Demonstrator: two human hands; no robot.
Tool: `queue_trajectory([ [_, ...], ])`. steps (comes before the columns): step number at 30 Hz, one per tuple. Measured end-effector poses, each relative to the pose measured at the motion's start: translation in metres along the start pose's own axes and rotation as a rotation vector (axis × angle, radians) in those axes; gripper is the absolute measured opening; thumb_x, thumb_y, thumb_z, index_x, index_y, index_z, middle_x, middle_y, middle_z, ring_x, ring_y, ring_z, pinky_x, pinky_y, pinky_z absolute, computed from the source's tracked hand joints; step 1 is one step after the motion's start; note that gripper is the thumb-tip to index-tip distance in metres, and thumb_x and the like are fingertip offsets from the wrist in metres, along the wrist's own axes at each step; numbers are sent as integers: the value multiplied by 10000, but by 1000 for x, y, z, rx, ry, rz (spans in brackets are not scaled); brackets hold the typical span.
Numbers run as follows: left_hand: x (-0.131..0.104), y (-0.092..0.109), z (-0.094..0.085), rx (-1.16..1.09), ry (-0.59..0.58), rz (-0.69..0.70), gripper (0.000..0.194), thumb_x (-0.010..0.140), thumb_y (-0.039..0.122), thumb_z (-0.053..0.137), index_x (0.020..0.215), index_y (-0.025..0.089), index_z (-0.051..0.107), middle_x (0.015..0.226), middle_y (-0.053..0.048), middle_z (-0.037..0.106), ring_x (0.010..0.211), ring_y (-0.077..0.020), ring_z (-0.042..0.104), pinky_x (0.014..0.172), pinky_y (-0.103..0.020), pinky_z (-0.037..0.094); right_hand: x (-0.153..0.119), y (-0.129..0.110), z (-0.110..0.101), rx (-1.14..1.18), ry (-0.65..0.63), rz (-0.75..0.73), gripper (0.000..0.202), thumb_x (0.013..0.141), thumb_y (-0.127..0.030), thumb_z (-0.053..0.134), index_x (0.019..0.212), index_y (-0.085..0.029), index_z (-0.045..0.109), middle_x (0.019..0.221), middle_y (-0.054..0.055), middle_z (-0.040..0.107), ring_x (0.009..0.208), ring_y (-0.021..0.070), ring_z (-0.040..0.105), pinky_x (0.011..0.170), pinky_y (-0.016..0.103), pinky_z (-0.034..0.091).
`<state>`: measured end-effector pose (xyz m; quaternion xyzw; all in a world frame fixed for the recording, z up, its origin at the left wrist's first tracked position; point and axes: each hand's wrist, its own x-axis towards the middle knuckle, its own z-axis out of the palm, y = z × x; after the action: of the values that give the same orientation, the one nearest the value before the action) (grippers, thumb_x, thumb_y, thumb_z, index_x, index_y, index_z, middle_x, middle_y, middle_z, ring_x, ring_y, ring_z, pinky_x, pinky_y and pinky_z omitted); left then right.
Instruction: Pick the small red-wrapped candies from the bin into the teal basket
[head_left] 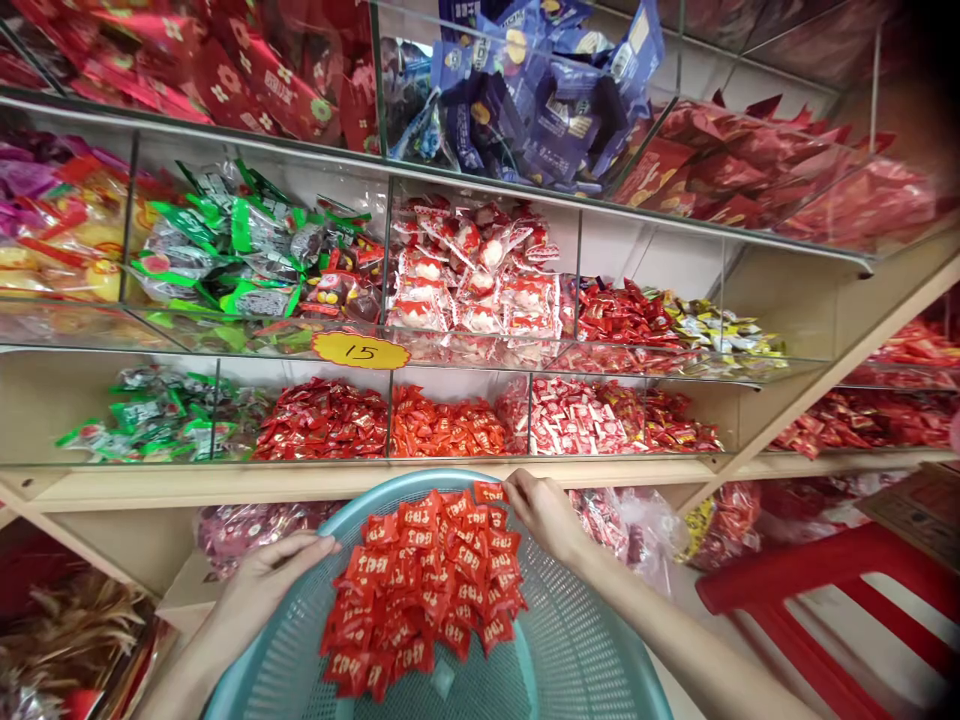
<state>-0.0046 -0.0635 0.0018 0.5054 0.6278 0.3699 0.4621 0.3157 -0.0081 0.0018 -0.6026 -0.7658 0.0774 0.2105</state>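
A teal plastic mesh basket (pixel 600 650) is below me, with a pile of small red wrapped candies (pixel 420 580) in it. My left hand (pixel 274 575) grips the basket's left rim, thumb over the edge and the other fingers mostly hidden outside. At the far right side of the rim, my right hand (pixel 544 510) is closed, its fingertips pinched at a red candy packet (pixel 490 492) on the pile's upper corner. Just behind the basket, orange-red candies (pixel 448 420) fill a compartment of the lowest shelf row.
Clear-fronted shelves hold green-wrapped sweets (pixel 255 240), white-and-red sweets (pixel 480 270) and blue packets (pixel 540 90). A yellow price tag (pixel 361 350) reads 15. On the right stands a red plastic stool (pixel 810 570). Bagged goods (pixel 630 525) lie under the shelf.
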Motion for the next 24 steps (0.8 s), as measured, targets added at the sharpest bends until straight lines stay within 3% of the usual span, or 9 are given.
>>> queue_trajectory([
  [5, 5, -11, 0, -41, 30, 4, 284, 591, 460, 625, 729, 222, 694, 821, 2, 698, 841, -211, 605, 713, -209, 483, 3, 0, 9, -105, 17, -11, 275, 859, -322, 267, 779, -189, 494, 630, 35, 595, 584, 136, 549, 526, 209, 260],
  [10, 4, -4, 4, -99, 43, -28, 312, 538, 479, 650, 689, 210, 701, 775, -8, 702, 788, -221, 618, 666, -223, 501, 3, -2, 13, -182, 16, -18, 278, 866, -324, 262, 782, -185, 489, 620, 42, 606, 553, 135, 547, 507, 219, 232],
  [18, 9, -17, -2, 22, 56, 41, 311, 590, 446, 635, 804, 229, 696, 850, -2, 699, 854, -210, 606, 722, -200, 478, 3, -7, 18, -175, -14, -32, 275, 867, -315, 270, 785, -177, 494, 648, 41, 618, 559, 135, 558, 495, 222, 230],
  [24, 14, -23, -4, 77, 70, 24, 298, 580, 479, 627, 744, 243, 706, 866, 21, 700, 890, -211, 600, 714, -167, 478, 5, -6, 23, -158, -17, -45, 311, 872, -349, 252, 784, -187, 502, 672, 47, 627, 581, 146, 571, 498, 216, 252],
])
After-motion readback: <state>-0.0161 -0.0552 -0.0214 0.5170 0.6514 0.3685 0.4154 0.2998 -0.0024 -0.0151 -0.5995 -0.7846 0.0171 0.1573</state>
